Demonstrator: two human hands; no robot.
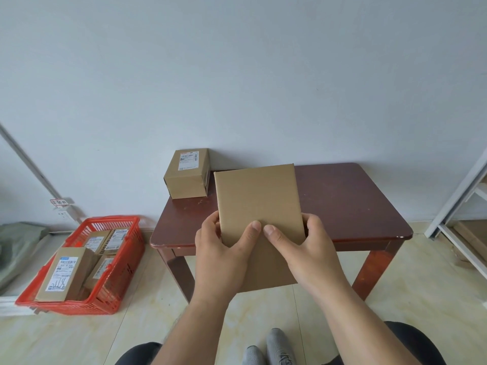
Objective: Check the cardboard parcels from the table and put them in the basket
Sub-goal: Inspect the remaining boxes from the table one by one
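Your left hand [221, 248] and right hand [305, 246] reach forward side by side, forearms bare, thumbs pressed flat and nearly touching, fingers [210, 219] curled round the parcel [258, 201] edges.

Nothing really readable here tbh. The box [187, 174] on the table [355, 206], up left of the hands [263, 248], has a white shipping label, print too small. Same with the labelled boxes [63, 272] in the red basket [79, 306], far left. A small red-and-white wall tag [59, 202] has handwritten characters, illegible.
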